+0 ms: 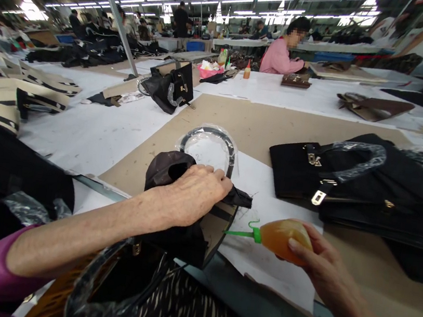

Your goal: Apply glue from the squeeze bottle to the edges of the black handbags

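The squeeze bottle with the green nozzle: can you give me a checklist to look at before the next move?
1. Right hand gripping the squeeze bottle: ok.
2. Left hand holding the dark bag: ok.
3. Green nozzle pointing toward the bag: ok.
4. Nozzle tip touching the bag: cannot tell.
5. Nozzle tip open, not blocked: cannot tell, too small.
6. Clear plastic around the round handle: ok.

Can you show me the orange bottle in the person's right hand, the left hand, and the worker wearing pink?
Orange bottle (282, 239): head view, on its squeezy-looking body.
Left hand (196, 190): head view, on the back of it.
Worker wearing pink (277, 58): head view, on the pink top.
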Available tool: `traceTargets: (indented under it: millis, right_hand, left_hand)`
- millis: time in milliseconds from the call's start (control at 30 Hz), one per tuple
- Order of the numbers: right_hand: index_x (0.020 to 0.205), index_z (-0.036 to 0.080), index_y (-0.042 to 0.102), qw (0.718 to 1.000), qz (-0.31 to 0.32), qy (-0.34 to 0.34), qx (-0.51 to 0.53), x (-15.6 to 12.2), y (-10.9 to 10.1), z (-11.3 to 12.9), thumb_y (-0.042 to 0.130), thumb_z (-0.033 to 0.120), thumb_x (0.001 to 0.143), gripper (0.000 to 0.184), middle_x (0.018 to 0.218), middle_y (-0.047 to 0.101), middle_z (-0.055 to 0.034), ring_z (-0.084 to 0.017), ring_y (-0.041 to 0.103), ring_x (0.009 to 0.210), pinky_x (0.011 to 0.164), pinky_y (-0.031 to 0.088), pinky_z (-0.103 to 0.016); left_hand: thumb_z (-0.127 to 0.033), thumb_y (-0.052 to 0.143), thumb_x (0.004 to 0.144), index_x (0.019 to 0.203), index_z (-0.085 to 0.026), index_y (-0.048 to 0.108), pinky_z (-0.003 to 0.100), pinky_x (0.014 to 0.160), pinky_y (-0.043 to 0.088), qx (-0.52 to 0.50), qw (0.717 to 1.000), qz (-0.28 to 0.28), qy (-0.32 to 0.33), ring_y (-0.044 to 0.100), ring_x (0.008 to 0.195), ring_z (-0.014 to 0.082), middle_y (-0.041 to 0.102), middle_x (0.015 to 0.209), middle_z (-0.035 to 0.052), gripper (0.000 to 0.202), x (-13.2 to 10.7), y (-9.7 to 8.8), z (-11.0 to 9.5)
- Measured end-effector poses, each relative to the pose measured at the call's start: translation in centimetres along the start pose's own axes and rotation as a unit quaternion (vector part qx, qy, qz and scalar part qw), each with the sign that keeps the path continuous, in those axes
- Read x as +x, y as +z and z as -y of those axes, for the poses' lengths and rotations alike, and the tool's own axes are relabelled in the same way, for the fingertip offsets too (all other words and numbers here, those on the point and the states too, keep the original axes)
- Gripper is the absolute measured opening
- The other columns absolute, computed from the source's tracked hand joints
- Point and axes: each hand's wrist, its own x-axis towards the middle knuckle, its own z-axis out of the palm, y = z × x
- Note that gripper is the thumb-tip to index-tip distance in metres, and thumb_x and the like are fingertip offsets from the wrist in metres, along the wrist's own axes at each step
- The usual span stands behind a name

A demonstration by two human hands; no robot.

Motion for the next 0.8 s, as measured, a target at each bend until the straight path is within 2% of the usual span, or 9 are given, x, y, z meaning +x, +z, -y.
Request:
traceTargets:
  millis: [200, 433, 800]
  right_hand:
    - [0.105, 0.022, 0.064, 1.000, 0.005, -0.001, 0.010, -1.3, 0.9, 0.5, 0.081, 0.036, 0.070, 0.041, 0.097, 0.064, -0.0054, -0.025, 0.060, 0.082, 0.064, 0.054, -0.028]
    - [0.107, 0.022, 0.063, 0.999, 0.040, 0.012, -0.001, -2.3, 1.5, 0.7, 0.078, 0.039, 0.073, 0.041, 0.096, 0.065, -0.0067, -0.026, 0.061, 0.082, 0.067, 0.054, -0.030]
    - [0.101, 0.024, 0.065, 0.999, 0.032, 0.005, -0.010, -4.0, 2.9, 2.0, 0.081, 0.043, 0.066, 0.042, 0.093, 0.067, -0.0081, -0.028, 0.064, 0.078, 0.066, 0.054, -0.032]
  left_hand:
    - [-0.009, 0.051, 0.077, 0.090, -0.013, 0.051, 0.034, 0.062, 0.045, 0.001, 1.000, -0.004, 0.003, 0.057, 0.078, 0.0228, 0.058, 0.087, 0.0084, 0.014, -0.2, 0.0, 0.0]
    - [-0.008, 0.050, 0.077, 0.090, -0.013, 0.052, 0.035, 0.061, 0.045, -0.002, 1.000, -0.014, 0.009, 0.058, 0.077, 0.0242, 0.058, 0.085, 0.0085, 0.013, -0.4, 0.3, -0.2]
    - [-0.008, 0.050, 0.077, 0.090, -0.012, 0.052, 0.033, 0.060, 0.044, 0.000, 0.999, -0.028, 0.017, 0.058, 0.076, 0.0226, 0.058, 0.084, 0.0082, 0.014, -0.6, 0.5, -0.2]
